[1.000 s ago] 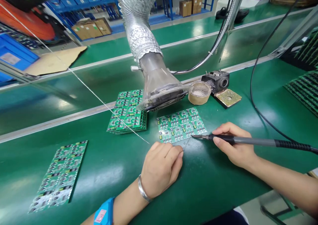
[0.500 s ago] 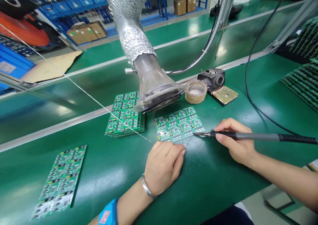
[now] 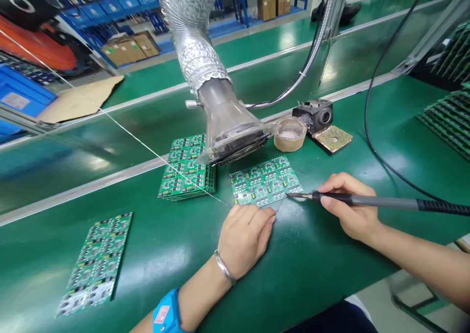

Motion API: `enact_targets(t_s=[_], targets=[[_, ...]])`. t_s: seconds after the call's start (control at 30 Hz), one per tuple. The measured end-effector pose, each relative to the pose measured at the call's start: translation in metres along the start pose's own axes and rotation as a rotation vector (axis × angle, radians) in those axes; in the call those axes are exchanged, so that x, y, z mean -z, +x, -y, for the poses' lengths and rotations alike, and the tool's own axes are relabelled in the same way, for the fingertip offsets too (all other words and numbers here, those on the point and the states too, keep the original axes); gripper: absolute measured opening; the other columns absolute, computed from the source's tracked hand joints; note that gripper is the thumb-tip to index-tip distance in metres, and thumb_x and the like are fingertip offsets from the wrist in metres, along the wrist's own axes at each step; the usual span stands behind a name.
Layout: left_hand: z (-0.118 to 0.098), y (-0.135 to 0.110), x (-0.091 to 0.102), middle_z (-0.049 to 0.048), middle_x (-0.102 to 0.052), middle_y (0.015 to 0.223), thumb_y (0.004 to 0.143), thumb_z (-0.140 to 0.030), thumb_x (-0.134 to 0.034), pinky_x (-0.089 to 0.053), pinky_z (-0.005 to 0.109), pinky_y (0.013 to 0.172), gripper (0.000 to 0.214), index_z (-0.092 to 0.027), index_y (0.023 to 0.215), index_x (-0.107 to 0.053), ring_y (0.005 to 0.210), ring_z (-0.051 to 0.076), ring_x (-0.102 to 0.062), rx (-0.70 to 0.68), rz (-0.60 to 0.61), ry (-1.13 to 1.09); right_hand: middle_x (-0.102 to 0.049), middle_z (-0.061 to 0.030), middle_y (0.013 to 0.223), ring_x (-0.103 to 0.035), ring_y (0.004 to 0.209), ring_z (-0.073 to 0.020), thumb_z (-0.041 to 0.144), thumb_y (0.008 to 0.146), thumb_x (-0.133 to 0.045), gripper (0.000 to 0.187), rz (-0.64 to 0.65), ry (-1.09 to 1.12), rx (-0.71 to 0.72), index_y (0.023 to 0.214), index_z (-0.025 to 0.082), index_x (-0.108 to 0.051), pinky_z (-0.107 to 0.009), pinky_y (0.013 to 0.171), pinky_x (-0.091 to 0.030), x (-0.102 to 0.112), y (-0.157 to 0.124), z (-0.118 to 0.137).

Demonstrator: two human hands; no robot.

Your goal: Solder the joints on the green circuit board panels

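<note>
A green circuit board panel lies flat on the green bench under a clear fume hood. My right hand grips a black soldering iron like a pen, its tip at the panel's near right edge. My left hand rests closed on the bench just below the panel, pinching a thin solder wire whose short end pokes out toward the iron tip. The wire runs away up and left across the bench.
A stack of green panels lies left of the hood and another panel at the near left. Behind are a tape roll, an iron stand with sponge plate, a black cable and racked boards at right.
Both hands have crept slightly up toward the panel; the iron tip now sits at its near right edge with the wire end close beside it.
</note>
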State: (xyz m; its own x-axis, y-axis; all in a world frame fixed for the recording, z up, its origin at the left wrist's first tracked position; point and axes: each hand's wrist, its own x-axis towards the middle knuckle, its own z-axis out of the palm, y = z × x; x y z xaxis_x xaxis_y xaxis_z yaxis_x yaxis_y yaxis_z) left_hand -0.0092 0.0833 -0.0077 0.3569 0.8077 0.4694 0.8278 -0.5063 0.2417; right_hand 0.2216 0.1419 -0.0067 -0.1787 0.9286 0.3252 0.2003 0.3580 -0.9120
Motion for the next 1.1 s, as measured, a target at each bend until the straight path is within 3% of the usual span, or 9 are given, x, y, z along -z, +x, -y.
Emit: enact_targets(t_s=[0.17, 0.27, 0.43, 0.57, 1.1], targets=[[-0.009, 0.003, 0.017, -0.0016, -0.063, 0.073, 0.087, -0.018, -0.054, -0.036, 0.027, 0.067, 0.006, -0.019, 0.087, -0.059, 0.065, 0.011, -0.053, 0.091, 0.024, -0.106, -0.048, 0.0051, 0.053, -0.041, 0.041, -0.0079, 0.018, 0.077, -0.061, 0.005, -0.033, 0.124, -0.118, 0.08, 0.021, -0.061, -0.022, 0.038, -0.029, 0.012, 0.003, -0.001], [-0.017, 0.013, 0.022, -0.0016, -0.061, 0.071, 0.087, -0.019, -0.053, -0.035, 0.028, 0.066, 0.007, -0.019, 0.086, -0.06, 0.064, 0.011, -0.052, 0.101, 0.058, -0.148, -0.05, 0.0051, 0.053, -0.041, 0.04, -0.0079, 0.019, 0.076, -0.062, 0.008, -0.013, 0.111, -0.171, 0.084, 0.021, -0.062, -0.022, 0.037, -0.029, 0.019, 0.006, -0.003], [-0.022, 0.025, 0.006, -0.0002, -0.056, 0.065, 0.086, -0.02, -0.051, -0.034, 0.03, 0.064, 0.011, -0.018, 0.082, -0.061, 0.062, 0.013, -0.049, 0.036, 0.029, -0.081, -0.054, 0.0037, 0.053, -0.042, 0.039, -0.0081, 0.019, 0.076, -0.062, 0.003, -0.041, -0.003, -0.085, 0.078, 0.02, -0.062, -0.022, 0.036, -0.031, 0.022, 0.007, -0.007], [-0.018, 0.023, -0.006, -0.0004, -0.053, 0.062, 0.085, -0.019, -0.053, -0.034, 0.03, 0.064, 0.009, -0.018, 0.08, -0.061, 0.06, 0.013, -0.047, 0.027, 0.003, -0.052, -0.062, 0.0008, 0.063, -0.054, 0.05, -0.0115, 0.018, 0.076, -0.063, 0.004, -0.001, -0.101, -0.026, 0.077, 0.021, -0.061, -0.022, 0.045, -0.043, 0.02, 0.006, -0.008], [-0.01, 0.028, -0.012, -0.0008, -0.055, 0.062, 0.086, -0.02, -0.052, -0.035, 0.03, 0.064, 0.011, -0.018, 0.081, -0.061, 0.06, 0.013, -0.048, 0.005, 0.019, -0.025, -0.063, 0.0019, 0.065, -0.057, 0.054, -0.0104, 0.016, 0.077, -0.062, 0.006, 0.037, -0.207, 0.037, 0.079, 0.022, -0.06, -0.02, 0.05, -0.045, 0.017, 0.007, -0.003]])
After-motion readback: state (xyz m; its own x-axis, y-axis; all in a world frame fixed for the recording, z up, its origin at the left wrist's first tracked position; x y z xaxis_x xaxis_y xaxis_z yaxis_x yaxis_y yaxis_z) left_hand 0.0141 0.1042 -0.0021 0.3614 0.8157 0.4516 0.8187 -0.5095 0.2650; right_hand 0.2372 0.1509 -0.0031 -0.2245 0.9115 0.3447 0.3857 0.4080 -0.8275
